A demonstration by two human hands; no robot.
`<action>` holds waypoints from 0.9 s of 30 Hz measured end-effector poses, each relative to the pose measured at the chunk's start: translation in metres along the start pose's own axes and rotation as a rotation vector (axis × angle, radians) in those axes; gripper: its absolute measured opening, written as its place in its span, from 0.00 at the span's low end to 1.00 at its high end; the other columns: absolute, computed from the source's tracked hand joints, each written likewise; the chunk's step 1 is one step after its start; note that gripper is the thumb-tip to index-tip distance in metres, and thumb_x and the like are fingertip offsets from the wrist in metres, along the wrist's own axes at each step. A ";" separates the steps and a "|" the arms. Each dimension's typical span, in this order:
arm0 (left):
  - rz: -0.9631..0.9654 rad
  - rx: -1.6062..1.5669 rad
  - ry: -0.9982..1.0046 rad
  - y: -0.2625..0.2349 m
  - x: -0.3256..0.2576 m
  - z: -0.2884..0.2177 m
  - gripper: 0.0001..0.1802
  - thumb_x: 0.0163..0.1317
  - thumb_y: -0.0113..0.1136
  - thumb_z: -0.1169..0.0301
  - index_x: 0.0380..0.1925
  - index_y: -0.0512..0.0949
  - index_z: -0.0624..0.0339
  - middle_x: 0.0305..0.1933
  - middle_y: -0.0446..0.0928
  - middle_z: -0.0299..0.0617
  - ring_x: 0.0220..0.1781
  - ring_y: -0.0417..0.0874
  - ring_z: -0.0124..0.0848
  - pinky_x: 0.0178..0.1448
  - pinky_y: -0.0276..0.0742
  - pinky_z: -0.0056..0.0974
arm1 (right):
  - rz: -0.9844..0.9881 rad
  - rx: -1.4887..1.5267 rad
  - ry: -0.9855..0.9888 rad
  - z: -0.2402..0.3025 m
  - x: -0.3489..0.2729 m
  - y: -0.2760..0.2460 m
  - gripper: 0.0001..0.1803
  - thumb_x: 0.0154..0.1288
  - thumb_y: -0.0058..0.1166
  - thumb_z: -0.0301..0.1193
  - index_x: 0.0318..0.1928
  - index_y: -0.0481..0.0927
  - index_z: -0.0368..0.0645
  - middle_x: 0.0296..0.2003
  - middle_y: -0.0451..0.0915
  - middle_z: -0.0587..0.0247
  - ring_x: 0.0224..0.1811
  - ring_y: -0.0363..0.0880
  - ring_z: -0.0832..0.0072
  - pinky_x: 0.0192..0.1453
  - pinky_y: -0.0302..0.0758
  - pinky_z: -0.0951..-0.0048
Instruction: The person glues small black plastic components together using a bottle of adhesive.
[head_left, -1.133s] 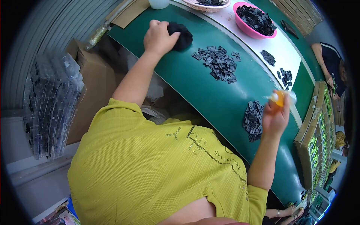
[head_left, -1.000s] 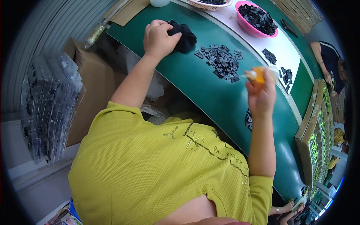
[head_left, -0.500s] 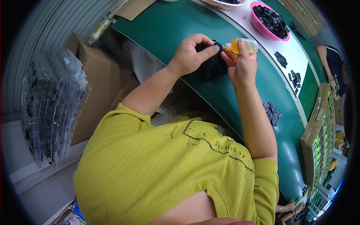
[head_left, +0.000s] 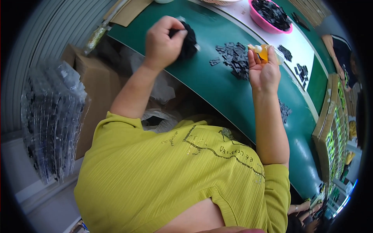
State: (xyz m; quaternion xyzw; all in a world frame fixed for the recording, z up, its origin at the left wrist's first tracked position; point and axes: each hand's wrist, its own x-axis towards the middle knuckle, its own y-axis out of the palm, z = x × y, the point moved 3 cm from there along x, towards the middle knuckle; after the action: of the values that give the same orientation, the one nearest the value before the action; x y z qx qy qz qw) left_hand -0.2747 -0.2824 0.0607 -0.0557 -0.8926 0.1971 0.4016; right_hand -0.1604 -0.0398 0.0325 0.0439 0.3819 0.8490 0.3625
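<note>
My left hand point(head_left: 162, 42) is closed around a black wad of cloth-like material point(head_left: 189, 40), pressed on the green table point(head_left: 217, 93) at its near edge. My right hand point(head_left: 264, 72) is raised palm up over the table and holds a small clear bottle with orange liquid point(head_left: 265, 52). A heap of small flat black parts point(head_left: 235, 59) lies on the green surface between the two hands, just left of the bottle.
A pink bowl point(head_left: 272, 17) of black parts stands on a white sheet point(head_left: 287, 42) at the far side, with loose black parts point(head_left: 301, 72) nearby. Another black pile point(head_left: 284, 110) lies right of my forearm. Cardboard box point(head_left: 87, 83) and bagged parts point(head_left: 52, 116) sit left. Another person's arm point(head_left: 334, 46) is far right.
My hands were together half a second ago, bottle against the black wad. Now the left hand has carried the wad away to the left and the right hand holds the bottle apart.
</note>
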 end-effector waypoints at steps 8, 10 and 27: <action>0.156 0.530 0.226 0.032 0.026 0.006 0.11 0.50 0.66 0.67 0.34 0.82 0.55 0.40 0.80 0.42 0.45 0.80 0.41 0.53 0.74 0.40 | -0.005 0.050 0.020 0.040 -0.020 -0.041 0.17 0.70 0.51 0.37 0.50 0.64 0.39 0.43 0.73 0.51 0.42 0.81 0.56 0.40 0.84 0.67; 0.136 0.554 0.249 0.051 0.026 -0.012 0.13 0.50 0.67 0.64 0.35 0.82 0.57 0.47 0.79 0.43 0.48 0.79 0.41 0.57 0.71 0.42 | -0.102 0.098 0.018 0.052 -0.032 -0.054 0.17 0.70 0.51 0.37 0.50 0.65 0.40 0.42 0.74 0.52 0.41 0.81 0.56 0.38 0.83 0.69; 0.840 0.495 0.135 0.365 0.049 -0.128 0.38 0.56 0.57 0.39 0.53 0.71 0.61 0.55 0.69 0.58 0.51 0.80 0.47 0.50 0.79 0.46 | -0.325 0.042 -0.308 0.187 -0.120 -0.211 0.15 0.70 0.50 0.39 0.47 0.71 0.41 0.40 0.78 0.58 0.36 0.81 0.64 0.31 0.77 0.76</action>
State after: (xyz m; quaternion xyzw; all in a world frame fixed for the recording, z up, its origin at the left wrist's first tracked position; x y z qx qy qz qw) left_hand -0.2345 0.1039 0.0263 -0.3261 -0.6915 0.5441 0.3455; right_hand 0.1165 0.0914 0.0451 0.1182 0.3418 0.7544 0.5477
